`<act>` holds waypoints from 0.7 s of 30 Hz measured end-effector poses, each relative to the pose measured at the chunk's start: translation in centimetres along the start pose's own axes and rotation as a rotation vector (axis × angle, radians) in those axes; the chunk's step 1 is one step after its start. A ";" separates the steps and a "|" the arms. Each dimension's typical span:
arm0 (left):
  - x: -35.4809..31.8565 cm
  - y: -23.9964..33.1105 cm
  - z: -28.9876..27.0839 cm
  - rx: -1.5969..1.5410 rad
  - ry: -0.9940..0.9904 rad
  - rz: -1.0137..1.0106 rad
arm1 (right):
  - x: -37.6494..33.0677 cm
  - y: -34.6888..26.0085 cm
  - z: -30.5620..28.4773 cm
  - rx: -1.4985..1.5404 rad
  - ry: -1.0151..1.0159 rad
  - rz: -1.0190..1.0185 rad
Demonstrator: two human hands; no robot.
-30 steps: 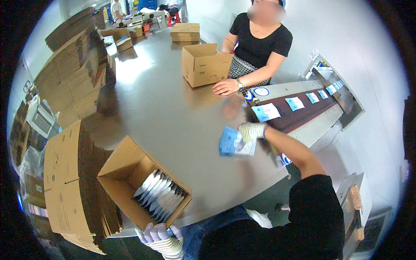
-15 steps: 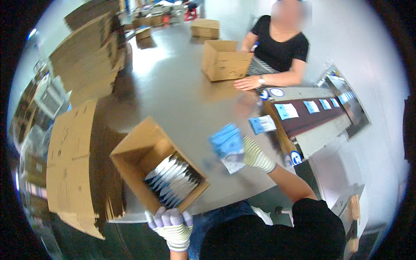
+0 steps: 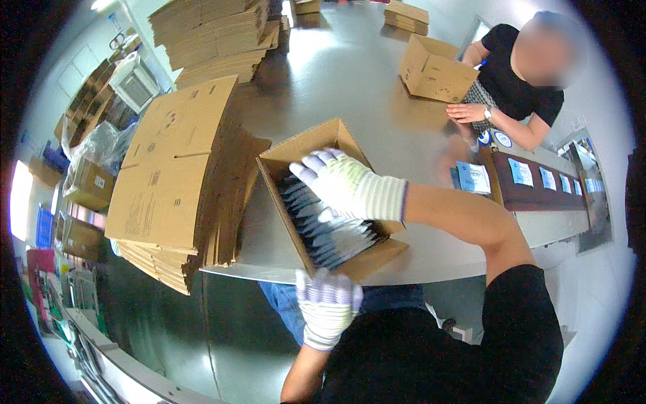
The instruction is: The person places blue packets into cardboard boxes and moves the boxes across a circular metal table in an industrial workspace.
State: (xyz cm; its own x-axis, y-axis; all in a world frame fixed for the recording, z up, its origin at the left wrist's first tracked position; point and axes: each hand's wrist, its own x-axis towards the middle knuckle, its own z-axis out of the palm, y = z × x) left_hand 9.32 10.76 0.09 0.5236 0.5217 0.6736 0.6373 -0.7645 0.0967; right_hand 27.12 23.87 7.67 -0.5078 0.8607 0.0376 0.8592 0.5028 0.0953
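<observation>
An open cardboard box (image 3: 390, 259) stands at the near table edge, holding a row of packed blue-and-white pouches (image 3: 316, 222). My right hand (image 3: 343, 182), in a striped glove, reaches into it from the right. Its fingers are stretched out over the far part of the row, with the thumb apart. Part of the row is hidden beneath that hand. My left hand (image 3: 328, 306), gloved too, is at the box's near side, fingertips against the wall and fingers spread, slightly blurred. Right of the box, loose blue-and-white pouches (image 3: 474, 178) lie at the conveyor's end.
Flat cardboard stacks (image 3: 168, 168) rise close on the left, with taller stacks (image 3: 215, 37) behind. A conveyor belt (image 3: 538, 198) carries several pouches at the right. Across the metal table (image 3: 336, 81), a co-worker (image 3: 518, 74) sits beside another open box (image 3: 437, 71).
My right hand has moved left from the table into the box with the blue pouches it carried. My left hand stays by the box. The whole view has shifted and turned.
</observation>
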 end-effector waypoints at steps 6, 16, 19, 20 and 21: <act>-0.1 -2.7 0.3 -0.088 0.009 -0.015 | -9.4 -3.0 -2.0 0.374 -0.290 -0.260; 1.6 -3.7 -0.8 -0.138 0.053 -0.024 | -6.4 1.2 1.9 0.240 0.262 0.018; 2.9 -3.8 -1.8 -0.049 0.076 -0.038 | 4.5 13.6 5.6 -0.407 0.509 0.475; 3.4 -3.8 -2.3 0.004 0.072 -0.075 | 7.0 17.5 6.8 -0.629 0.444 0.591; 4.0 -3.5 -3.1 0.008 0.063 -0.083 | 9.0 21.2 8.3 -0.318 0.362 0.807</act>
State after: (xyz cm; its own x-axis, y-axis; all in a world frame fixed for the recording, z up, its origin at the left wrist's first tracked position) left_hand 7.42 14.31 4.70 0.4323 0.5580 0.7084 0.6815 -0.7166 0.1484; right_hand 41.27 42.96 1.73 0.1995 0.8351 0.5127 0.9295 -0.3268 0.1707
